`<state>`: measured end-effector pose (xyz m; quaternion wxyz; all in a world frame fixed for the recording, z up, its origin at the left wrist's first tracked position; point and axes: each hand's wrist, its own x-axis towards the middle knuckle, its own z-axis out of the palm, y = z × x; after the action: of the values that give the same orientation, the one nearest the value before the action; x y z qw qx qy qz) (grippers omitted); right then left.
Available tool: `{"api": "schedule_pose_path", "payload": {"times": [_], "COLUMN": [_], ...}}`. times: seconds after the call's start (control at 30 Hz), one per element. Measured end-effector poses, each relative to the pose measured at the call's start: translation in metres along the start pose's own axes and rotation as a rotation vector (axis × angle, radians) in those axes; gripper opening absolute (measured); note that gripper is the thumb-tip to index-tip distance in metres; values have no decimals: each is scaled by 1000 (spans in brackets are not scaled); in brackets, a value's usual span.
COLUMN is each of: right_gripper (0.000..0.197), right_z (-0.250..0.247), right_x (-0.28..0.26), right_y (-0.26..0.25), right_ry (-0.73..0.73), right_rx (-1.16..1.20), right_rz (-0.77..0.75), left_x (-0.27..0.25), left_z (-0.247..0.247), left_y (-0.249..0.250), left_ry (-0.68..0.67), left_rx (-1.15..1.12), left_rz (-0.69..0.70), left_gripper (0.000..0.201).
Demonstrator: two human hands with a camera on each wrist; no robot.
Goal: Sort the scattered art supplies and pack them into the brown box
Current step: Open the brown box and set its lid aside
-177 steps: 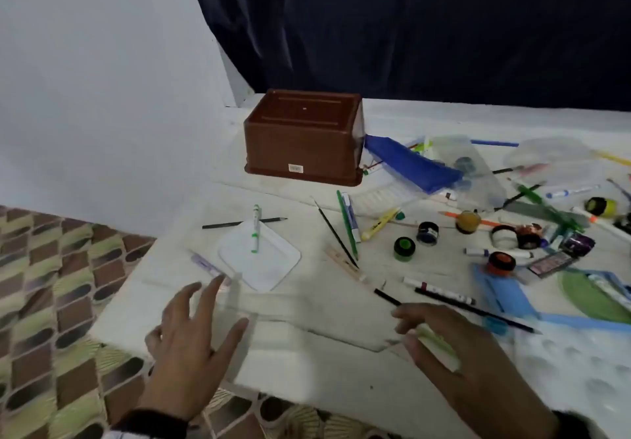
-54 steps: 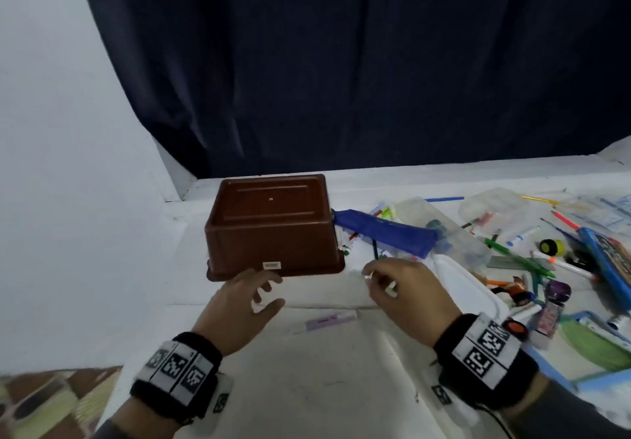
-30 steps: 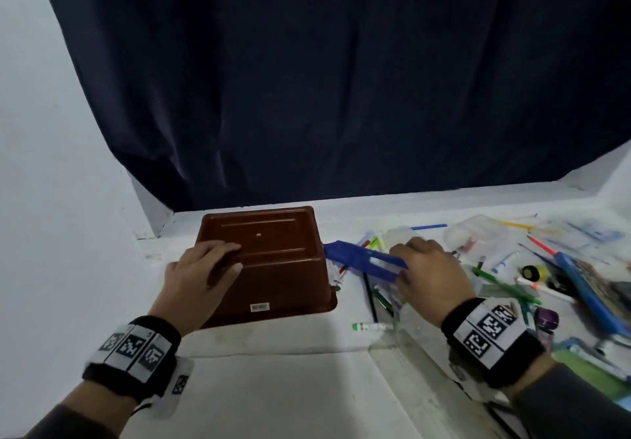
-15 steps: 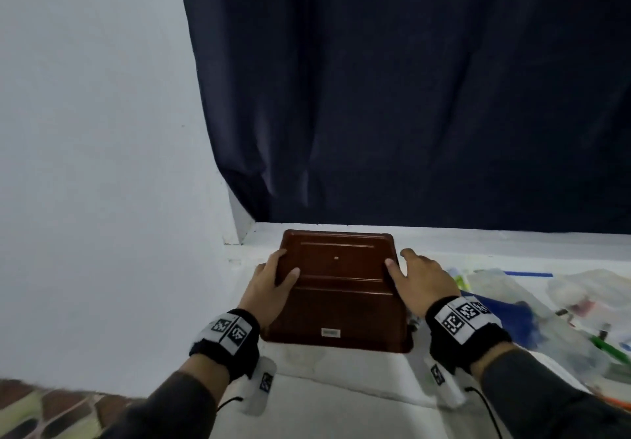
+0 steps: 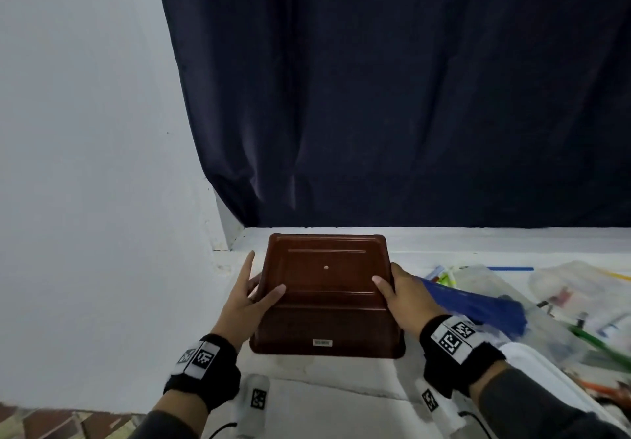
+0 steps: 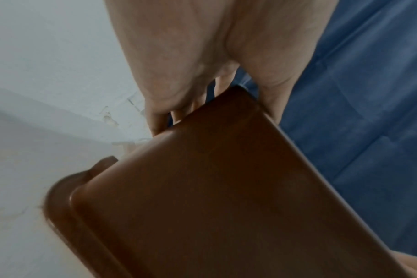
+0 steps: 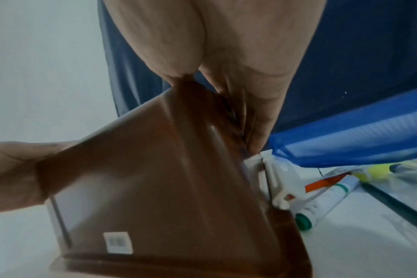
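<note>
The brown box (image 5: 326, 288) stands upside down on the white table, its flat bottom facing up and a small label on its near wall. My left hand (image 5: 251, 293) grips its left side, thumb on top and fingers down the wall. My right hand (image 5: 404, 297) grips the right side the same way. In the left wrist view my fingers (image 6: 155, 124) curl round the brown box (image 6: 214, 197). In the right wrist view my right hand (image 7: 245, 56) clasps the brown box (image 7: 155, 178), which looks blurred. Its inside is hidden.
Scattered supplies lie right of the box: a blue pouch (image 5: 478, 305), clear plastic bags (image 5: 577, 285), a green marker (image 5: 601, 339), and markers (image 7: 331, 199) beside the box's rim. A white tray (image 5: 546, 373) sits near right. A white wall stands left, a dark curtain behind.
My right hand left the blue pouch and came onto the box's right side. My left hand slid from the box's top to its left side. Both now clasp it.
</note>
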<state>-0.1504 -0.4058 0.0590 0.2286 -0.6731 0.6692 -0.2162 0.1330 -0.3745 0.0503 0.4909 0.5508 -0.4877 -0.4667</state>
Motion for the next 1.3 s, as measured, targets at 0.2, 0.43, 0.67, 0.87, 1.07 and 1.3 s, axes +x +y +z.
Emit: {"api": "schedule_pose_path", "payload": {"times": [0.2,0.43,0.67,0.87,1.07,1.3], "right_gripper": [54,36,46,49,69,44], "right_z": [-5,-33,-11,-8,1,0], "right_x": [-75,-164,-217,-241,-277,-330], "right_y": [2,-19,-7,-8,10,13], "right_ry": [166,-29,18,117,221,139], "right_rx": [189,1034,1018,1003,1169,1206], "right_rz": [-184,48,69,46,78,116], "left_x": [-53,-138,-198,-218,-254,-303], "left_z": [-11,7,1,-6,-28,-30], "left_y": [12,35,13,5,-3,-7], "left_ry": [-106,-15,4,-18,-25,-39], "left_rx": [152,34,-131,-165,-315,-361], "left_rz": [155,123,65,47,32,-7], "left_gripper": [121,97,56,78,103,39]}}
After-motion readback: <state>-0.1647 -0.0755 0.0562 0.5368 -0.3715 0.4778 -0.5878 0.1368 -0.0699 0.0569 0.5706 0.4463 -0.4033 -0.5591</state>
